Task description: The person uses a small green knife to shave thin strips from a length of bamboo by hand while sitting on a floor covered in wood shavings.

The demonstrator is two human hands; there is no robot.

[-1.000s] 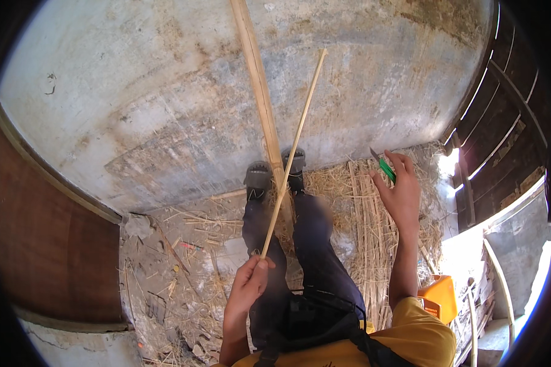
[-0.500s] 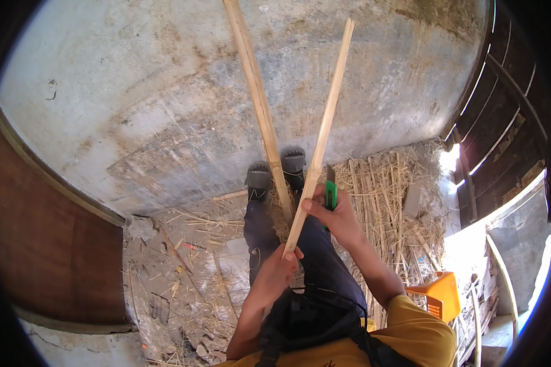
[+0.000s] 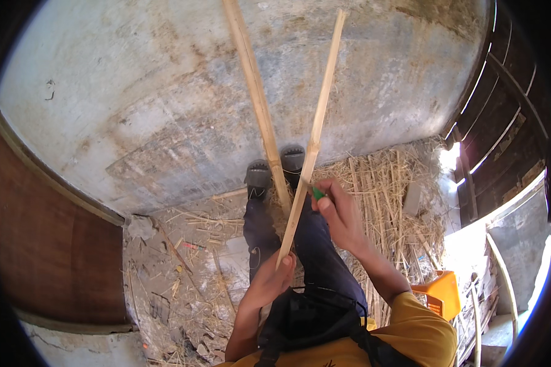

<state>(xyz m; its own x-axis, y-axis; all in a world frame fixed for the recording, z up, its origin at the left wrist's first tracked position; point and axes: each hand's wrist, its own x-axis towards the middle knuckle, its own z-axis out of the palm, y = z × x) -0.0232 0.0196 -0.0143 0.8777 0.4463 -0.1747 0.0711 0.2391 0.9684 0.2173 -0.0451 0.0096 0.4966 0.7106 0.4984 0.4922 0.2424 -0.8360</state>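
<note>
My left hand (image 3: pixel 267 282) is closed around the lower end of a long, pale split bamboo strip (image 3: pixel 324 92), which slants up and away to the right. In my right hand (image 3: pixel 343 217) is a green-handled utility knife (image 3: pixel 318 193), gripped with the fingers curled around it. The knife's front end is against or very near the strip's right side, below a node; its blade barely shows. Left of this strip a second bamboo piece (image 3: pixel 255 92) leans upward, its lower end between my legs.
Straw and thin bamboo slivers (image 3: pixel 379 208) litter the floor on the right. An orange plastic basket (image 3: pixel 445 295) stands near my right elbow. Ahead rises a stained concrete wall (image 3: pixel 165 110); a brown wooden panel (image 3: pixel 55 244) is at the left.
My right hand has turned the knife from upright to pointing at the strip and drawn slightly lower. The strip's upper end has shifted left and up; my left hand has moved slightly left.
</note>
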